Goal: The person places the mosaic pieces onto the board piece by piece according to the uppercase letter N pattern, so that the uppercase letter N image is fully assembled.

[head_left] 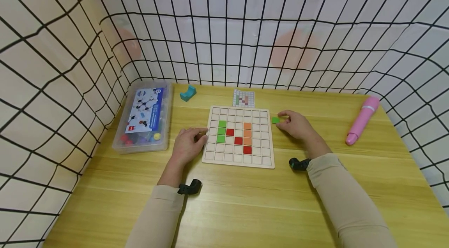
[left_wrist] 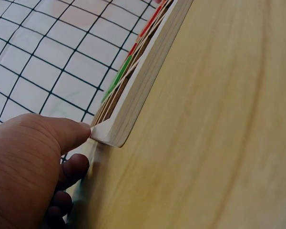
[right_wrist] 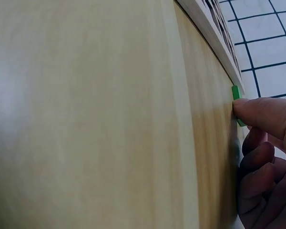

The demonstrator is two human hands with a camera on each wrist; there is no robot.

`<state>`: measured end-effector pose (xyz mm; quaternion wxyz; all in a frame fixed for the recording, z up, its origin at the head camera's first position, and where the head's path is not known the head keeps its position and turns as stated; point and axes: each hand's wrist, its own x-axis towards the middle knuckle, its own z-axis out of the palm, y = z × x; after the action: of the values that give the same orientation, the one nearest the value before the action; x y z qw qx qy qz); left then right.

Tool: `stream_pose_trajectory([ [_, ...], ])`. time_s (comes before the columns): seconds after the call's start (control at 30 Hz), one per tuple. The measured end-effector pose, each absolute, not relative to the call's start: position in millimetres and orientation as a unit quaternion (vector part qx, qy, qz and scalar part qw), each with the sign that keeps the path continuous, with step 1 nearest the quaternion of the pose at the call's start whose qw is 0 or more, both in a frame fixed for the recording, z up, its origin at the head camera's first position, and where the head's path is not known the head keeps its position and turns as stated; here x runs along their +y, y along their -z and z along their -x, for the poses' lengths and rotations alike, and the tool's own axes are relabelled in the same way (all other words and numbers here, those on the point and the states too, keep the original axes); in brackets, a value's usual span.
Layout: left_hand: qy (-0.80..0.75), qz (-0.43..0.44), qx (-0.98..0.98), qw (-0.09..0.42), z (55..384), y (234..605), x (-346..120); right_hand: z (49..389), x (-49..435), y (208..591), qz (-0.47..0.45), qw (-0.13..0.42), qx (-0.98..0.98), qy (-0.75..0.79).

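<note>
A square wooden grid board lies flat on the table, with green, red and orange square tiles set in some of its cells. My left hand rests at the board's left edge. In the left wrist view, the thumb touches the corner of the board, its other fingers loosely bent below. Just right of the board, my right hand pinches a small green tile at its right end. The right wrist view has the thumb against this green tile, close by the board's edge; the fingers behind are curled.
A small printed pattern card lies behind the board. To the left are a clear plastic case of coloured pieces and a blue curved block. At far right lies a pink cylinder. Black netting surrounds the table.
</note>
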<state>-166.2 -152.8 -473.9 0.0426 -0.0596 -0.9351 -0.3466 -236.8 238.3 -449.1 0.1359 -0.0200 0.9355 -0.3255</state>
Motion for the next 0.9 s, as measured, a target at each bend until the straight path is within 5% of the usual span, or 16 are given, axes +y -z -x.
stream_pose_trajectory([
  [0.9, 0.339, 0.051, -0.938, 0.04, 165.3, 473.3, -151.7, 236.6, 238.2, 450.0, 0.038, 0.123, 0.944, 0.303],
])
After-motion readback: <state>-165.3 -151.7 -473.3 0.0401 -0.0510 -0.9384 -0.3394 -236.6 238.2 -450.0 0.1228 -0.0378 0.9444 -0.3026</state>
